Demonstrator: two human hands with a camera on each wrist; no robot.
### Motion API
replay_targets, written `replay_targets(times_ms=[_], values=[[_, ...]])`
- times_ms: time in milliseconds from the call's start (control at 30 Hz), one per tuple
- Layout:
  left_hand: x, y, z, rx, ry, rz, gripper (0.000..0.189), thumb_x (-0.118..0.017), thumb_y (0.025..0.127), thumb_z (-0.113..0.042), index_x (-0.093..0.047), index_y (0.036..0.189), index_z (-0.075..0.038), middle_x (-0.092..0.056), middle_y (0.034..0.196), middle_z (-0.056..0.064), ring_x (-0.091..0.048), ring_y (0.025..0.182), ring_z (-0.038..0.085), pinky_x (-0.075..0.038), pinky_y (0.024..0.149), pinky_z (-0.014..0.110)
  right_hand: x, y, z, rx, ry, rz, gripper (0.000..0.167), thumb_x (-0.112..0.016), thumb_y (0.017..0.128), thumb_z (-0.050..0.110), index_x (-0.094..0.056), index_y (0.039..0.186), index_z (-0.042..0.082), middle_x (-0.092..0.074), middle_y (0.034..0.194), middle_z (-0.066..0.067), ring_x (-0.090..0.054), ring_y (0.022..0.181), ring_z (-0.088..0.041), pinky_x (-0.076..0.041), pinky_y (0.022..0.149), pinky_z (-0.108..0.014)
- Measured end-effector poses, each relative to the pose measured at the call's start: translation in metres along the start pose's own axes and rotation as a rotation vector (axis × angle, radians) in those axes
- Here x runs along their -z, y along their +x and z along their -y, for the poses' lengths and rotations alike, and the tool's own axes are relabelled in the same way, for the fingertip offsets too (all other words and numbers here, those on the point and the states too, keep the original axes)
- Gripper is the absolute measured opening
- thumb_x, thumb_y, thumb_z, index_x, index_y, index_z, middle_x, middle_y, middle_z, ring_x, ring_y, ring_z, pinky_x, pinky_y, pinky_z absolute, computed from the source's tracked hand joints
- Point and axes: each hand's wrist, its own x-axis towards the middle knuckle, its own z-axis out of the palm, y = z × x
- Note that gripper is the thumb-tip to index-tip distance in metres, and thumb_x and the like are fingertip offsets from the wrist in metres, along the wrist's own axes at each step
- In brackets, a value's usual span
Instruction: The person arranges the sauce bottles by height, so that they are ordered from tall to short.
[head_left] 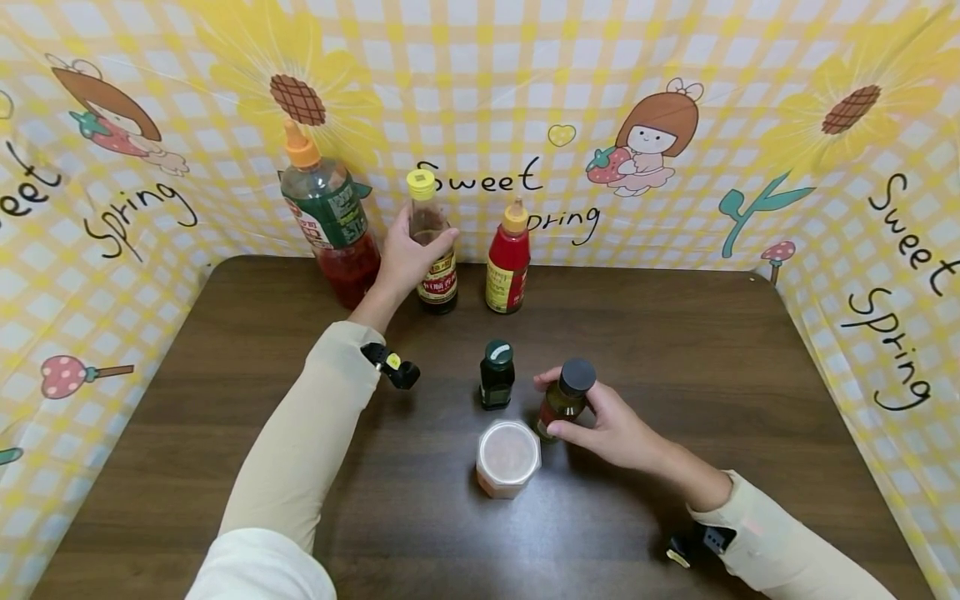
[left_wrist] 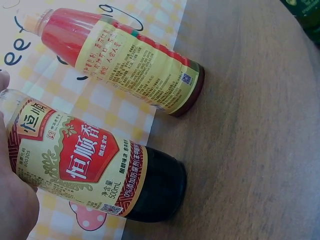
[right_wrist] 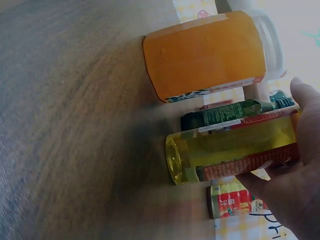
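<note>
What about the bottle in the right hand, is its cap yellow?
No, the right hand holds a bottle with a dark cap.

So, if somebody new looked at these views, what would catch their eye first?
Probably the yellow-checked backdrop, with big sunflowers behind the brown table. Next would come the left hand, gripping a yellow-capped vinegar bottle near the table's back edge, and the right hand, holding a dark-capped bottle of yellow liquid nearer the front, beside an orange jar.

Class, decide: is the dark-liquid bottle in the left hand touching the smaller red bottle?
Apart: the head view shows bare table between the dark-liquid bottle and the smaller red bottle.
</note>
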Motion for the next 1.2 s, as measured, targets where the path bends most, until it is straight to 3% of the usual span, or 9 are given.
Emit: replay_targets(times_ms=[333,567,733,967,1200], values=[[0.0004,0.0005,0.0012,0.002,0.003,0.005,0.037,-0.079,0.090,-0.018,-0.057,0.118,-0.010,-0.061,0.109,0.004,-0.060,0.107,0.019,-0.049,0.099,0.039,-0.0057,-0.0001,-0.0033,-0.007,0.019,-0.021,0.044,-0.070,0.092,-0.006,-0.054,0.132,0.002,-0.063,0.125,-0.018,-0.060,0.117,-0.025,-0.043,0.107,-0.026],[0.0003,-0.0003,0.0017,-0.012,-0.007,-0.004,0.035,-0.079,0.090,-0.018,-0.057,0.115,-0.011,-0.061,0.107,0.003,-0.060,0.106,0.019,-0.050,0.098,0.039,-0.0065,-0.0009,-0.0035,-0.021,0.032,-0.015,0.039,-0.068,0.094,-0.005,-0.052,0.130,0.000,-0.062,0.121,-0.020,-0.061,0.111,-0.032,-0.044,0.104,-0.026],[0.0005,-0.0012,0.0013,-0.013,-0.011,-0.002,0.035,-0.079,0.090,-0.016,-0.056,0.116,-0.011,-0.061,0.107,0.003,-0.060,0.106,0.019,-0.050,0.097,0.039,-0.0066,-0.0006,-0.0018,-0.018,0.030,-0.011,0.038,-0.067,0.095,-0.006,-0.051,0.130,-0.003,-0.062,0.119,-0.022,-0.062,0.112,-0.025,-0.045,0.104,-0.026],[0.0007,-0.0010,0.0016,-0.025,0.005,-0.001,0.034,-0.079,0.090,-0.021,-0.057,0.115,-0.011,-0.062,0.106,0.003,-0.060,0.103,0.019,-0.050,0.094,0.037,-0.0060,0.0017,0.0017,-0.003,0.020,-0.019,0.037,-0.067,0.094,-0.007,-0.053,0.128,-0.001,-0.064,0.119,-0.010,-0.063,0.109,-0.030,-0.046,0.102,-0.025],[0.0000,0.0006,0.0015,-0.029,0.012,-0.002,0.031,-0.077,0.091,-0.015,-0.057,0.115,-0.011,-0.062,0.107,0.004,-0.060,0.103,0.018,-0.049,0.093,0.035,-0.0048,0.0033,0.0041,0.007,0.021,-0.025,0.038,-0.066,0.094,-0.008,-0.053,0.128,-0.001,-0.063,0.119,-0.011,-0.061,0.110,-0.032,-0.045,0.102,-0.024]])
